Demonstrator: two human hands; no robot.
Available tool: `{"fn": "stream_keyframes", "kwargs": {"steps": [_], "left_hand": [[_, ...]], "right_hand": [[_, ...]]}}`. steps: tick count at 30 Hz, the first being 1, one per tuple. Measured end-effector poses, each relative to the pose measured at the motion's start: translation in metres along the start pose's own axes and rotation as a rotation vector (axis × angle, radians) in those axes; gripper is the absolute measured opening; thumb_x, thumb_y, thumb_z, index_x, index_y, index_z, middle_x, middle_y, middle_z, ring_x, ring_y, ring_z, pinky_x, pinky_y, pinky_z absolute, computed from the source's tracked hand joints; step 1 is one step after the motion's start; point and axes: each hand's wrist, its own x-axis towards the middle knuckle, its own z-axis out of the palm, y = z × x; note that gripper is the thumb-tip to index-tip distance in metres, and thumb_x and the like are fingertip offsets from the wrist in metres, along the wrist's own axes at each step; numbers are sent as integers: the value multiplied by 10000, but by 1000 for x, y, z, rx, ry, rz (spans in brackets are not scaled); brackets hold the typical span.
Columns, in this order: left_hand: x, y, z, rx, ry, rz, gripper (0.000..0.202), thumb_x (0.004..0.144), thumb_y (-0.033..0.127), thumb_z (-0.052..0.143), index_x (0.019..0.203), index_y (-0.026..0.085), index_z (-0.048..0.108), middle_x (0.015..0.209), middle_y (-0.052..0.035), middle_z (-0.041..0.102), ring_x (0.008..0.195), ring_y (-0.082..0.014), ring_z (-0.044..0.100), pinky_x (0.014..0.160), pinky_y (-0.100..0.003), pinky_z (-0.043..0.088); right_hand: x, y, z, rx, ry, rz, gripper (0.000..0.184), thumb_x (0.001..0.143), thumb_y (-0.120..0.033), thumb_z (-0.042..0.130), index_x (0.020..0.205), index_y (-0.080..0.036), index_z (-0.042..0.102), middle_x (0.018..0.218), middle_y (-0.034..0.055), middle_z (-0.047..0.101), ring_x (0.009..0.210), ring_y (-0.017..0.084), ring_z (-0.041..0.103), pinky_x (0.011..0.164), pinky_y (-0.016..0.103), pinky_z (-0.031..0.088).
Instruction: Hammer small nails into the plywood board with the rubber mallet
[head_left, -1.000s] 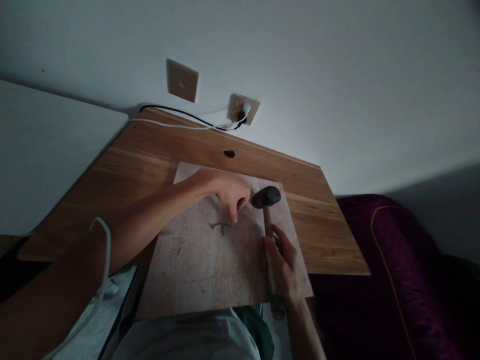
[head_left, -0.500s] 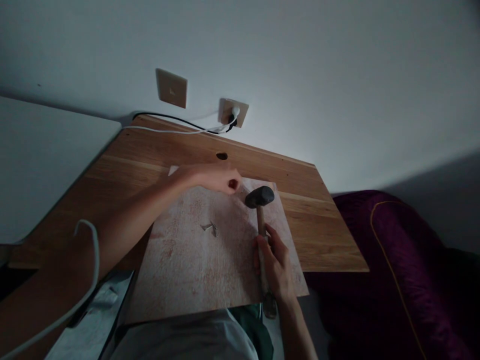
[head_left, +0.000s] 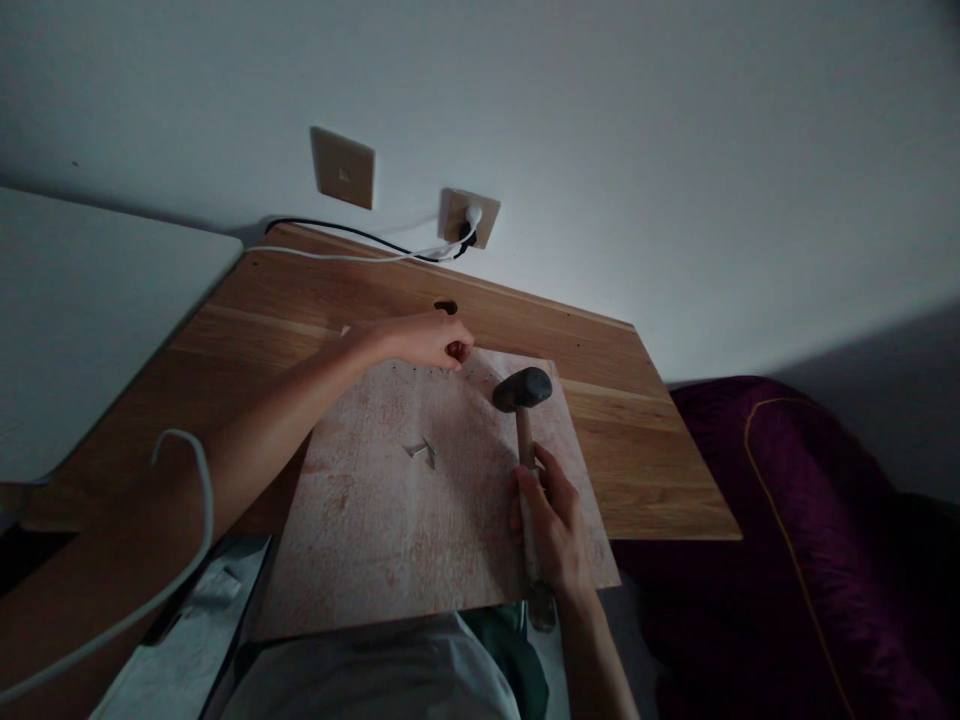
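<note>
My right hand [head_left: 553, 520] is wrapped round the wooden handle of a hammer [head_left: 523, 390]. Its dark head is raised over the right part of a pale, worn wooden board [head_left: 375, 540]. At the board's far edge, my left hand [head_left: 439, 340] is closed with its fingers curled; whatever may be between the fingertips is too small to make out. Small dark marks or holes [head_left: 415, 367] dot the board beside this hand. A few silvery nails [head_left: 421, 450] lie loose near the board's middle.
Beneath the board is a brown wooden desk [head_left: 637, 440] with a cable hole. Black and white cables [head_left: 337, 256] run along its back to a wall socket [head_left: 469, 218]. A white cord [head_left: 201, 500] crosses my left arm. Purple fabric [head_left: 810, 500] lies at the right.
My left hand has moved slightly left along the board's far edge, exposing more of the surface there. The right hand and hammer have barely moved.
</note>
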Motion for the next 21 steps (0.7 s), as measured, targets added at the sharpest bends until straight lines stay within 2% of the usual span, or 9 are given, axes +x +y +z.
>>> {"fn": "stream_keyframes", "kwargs": {"steps": [10, 21], "left_hand": [[-1, -2, -1, 14, 25, 2, 89, 873, 140, 681, 881, 173, 764, 799, -13, 759, 766, -139, 661, 768, -270, 431], [-3, 2, -5, 20, 23, -20, 104, 837, 105, 676, 825, 180, 746, 800, -10, 767, 756, -136, 666, 764, -262, 444]], "right_hand": [[2, 4, -1, -6, 7, -12, 720, 924, -604, 717, 1457, -132, 611, 687, -49, 661, 442, 128, 542, 405, 255, 437], [1, -4, 1, -14, 2, -21, 711, 916, -601, 711, 1424, -116, 603, 654, -56, 644, 443, 135, 542, 413, 261, 442]]}}
